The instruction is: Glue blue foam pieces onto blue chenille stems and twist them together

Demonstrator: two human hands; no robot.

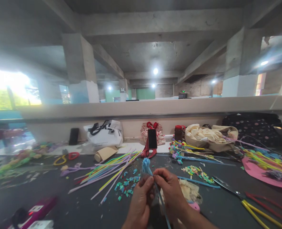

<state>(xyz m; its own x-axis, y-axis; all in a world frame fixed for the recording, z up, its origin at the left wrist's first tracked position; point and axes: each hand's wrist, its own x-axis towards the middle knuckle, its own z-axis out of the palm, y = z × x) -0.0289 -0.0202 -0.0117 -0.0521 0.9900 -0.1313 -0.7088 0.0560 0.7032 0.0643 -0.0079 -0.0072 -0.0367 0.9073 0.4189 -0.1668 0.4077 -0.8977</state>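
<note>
Left hand (140, 200) and right hand (171, 190) extend from six o'clock, nearest the camera, and meet over the dark tabletop (83, 206). At eleven o'clock from the meeting fingertips stands the blue piece (146, 165): a small pale-blue head of bunched, rounded loops, narrowing to a neck at the fingers. Left fingers are closed in a pinch on that neck, thumb pressed toward forefinger. Right fingers are bent and closed as well, gripping the blue-grey strand (164, 208) just beside it; its thin length trails down toward five o'clock.

Near the hands at nine o'clock, blue and green snippets (128, 186) lie scattered, short and blocky. Slim, straight strips (107, 171) fan out at ten o'clock in purple, yellow and green. At twelve o'clock a glossy black phone (152, 139) stands upright before a patterned red-and-white cloth bag (161, 136). Knobbly, many-coloured heads (177, 149) on stems lie between one and two o'clock. Metal scissors (237, 193) with smooth yellow and red handles rest at three o'clock.
</note>
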